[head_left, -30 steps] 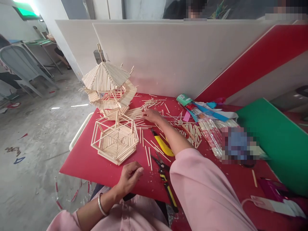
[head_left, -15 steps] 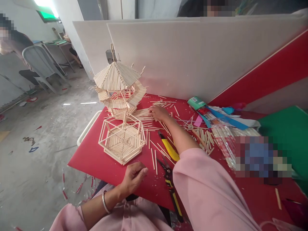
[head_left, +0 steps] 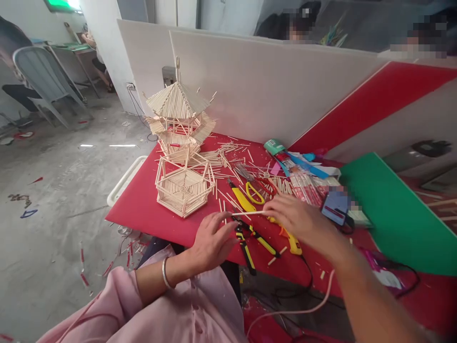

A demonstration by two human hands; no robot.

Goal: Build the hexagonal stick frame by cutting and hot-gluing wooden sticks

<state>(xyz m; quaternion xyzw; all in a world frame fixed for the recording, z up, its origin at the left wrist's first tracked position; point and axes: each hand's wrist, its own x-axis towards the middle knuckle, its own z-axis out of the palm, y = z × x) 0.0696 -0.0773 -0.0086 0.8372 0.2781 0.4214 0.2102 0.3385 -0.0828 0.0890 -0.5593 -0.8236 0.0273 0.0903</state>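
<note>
A thin wooden stick (head_left: 250, 213) spans the gap between my two hands, above the pliers. My right hand (head_left: 294, 216) is closed on its right end. The fingertips of my left hand (head_left: 214, 240) are at its left end, thumb held apart from the fingers; whether they touch the stick is hard to tell. Beyond the left hand stands an open six-sided stick frame (head_left: 185, 186) with a slatted floor. Behind it rises a tiered stick pagoda (head_left: 178, 102) with a pointed roof. Loose sticks (head_left: 224, 157) lie piled beside both.
On the red table (head_left: 143, 209) lie a yellow utility knife (head_left: 241, 196), yellow-handled scissors (head_left: 254, 192), black-and-yellow pliers (head_left: 246, 250) and a yellow glue gun (head_left: 294, 244) with a cord. Packed stick bundles (head_left: 307, 188) and a green board (head_left: 396, 214) are at right. White boards (head_left: 267, 90) stand behind.
My right hand has come back from the loose stick pile towards me, now with a stick. My left hand has lifted and opened towards it. The view has turned right, showing the glue gun and scissors.
</note>
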